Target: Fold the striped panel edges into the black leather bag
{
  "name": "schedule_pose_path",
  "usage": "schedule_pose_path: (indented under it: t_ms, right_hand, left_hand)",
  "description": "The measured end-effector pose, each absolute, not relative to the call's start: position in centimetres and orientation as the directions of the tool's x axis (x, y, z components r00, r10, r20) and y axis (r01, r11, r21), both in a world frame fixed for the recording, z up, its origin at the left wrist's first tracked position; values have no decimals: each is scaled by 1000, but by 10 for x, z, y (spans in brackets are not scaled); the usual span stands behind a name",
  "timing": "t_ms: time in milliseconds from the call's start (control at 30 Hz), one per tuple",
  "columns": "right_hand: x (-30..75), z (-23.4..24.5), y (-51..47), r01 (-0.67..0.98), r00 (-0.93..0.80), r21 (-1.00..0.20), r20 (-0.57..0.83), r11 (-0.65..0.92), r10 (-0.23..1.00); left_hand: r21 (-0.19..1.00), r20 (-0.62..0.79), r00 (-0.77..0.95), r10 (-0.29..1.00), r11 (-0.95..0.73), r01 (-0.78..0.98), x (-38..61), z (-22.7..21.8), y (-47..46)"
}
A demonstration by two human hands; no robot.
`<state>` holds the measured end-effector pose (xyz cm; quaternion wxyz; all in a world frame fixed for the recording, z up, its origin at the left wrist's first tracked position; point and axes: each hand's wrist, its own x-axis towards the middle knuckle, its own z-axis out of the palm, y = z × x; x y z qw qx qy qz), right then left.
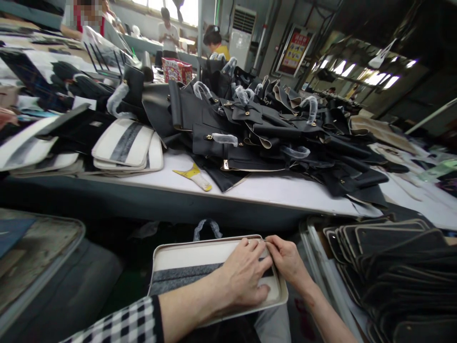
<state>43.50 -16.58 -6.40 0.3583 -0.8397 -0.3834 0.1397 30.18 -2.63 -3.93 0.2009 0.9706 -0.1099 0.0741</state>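
Left hand (246, 274): palm down across the white panel (185, 257), fingers loosely spread on it
Right hand (285, 259): thumb and fingers pinch the panel's far right corner
White panel: in front of the table (293, 193)
Hidden: fingertip contact at the corner; part of the grey stripe (174, 281)

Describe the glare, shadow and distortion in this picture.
Head view: the window at the top is washed out to white; head view: the upper-right ceiling sinks into deep shadow; head view: the poster leans, likely wide-angle distortion; head view: the cream piece below stays bright and readable.
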Motion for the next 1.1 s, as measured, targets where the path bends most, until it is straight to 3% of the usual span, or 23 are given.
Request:
schedule_pose_path:
  t_ms: [200,500,667,867,1100]
  right_hand:
    - [435,-68,-162,616,631,-632,39,-470,775]
    - [436,-73,-149,617,729,-563,143,-551,670]
    - [429,-64,-154,536,766,-678,141,-503,627]
    - [412,-85,-186,259,814,-875,-30,-409,579]
    - [358,-99,-226,49,910,-902,-137,-429,391]
  left_hand:
    - [364,208,961,-180,-898,-247,300,-41,-25]
    - [349,184,965,-187,-905,-242,300,-40,-26]
    - [354,185,963,-195,-901,-250,299,-41,-28]
    - [357,169,970,-173,-907,-224,299,-42,-28]
    - [347,126,973,-194,-910,-226,299,-37,-30]
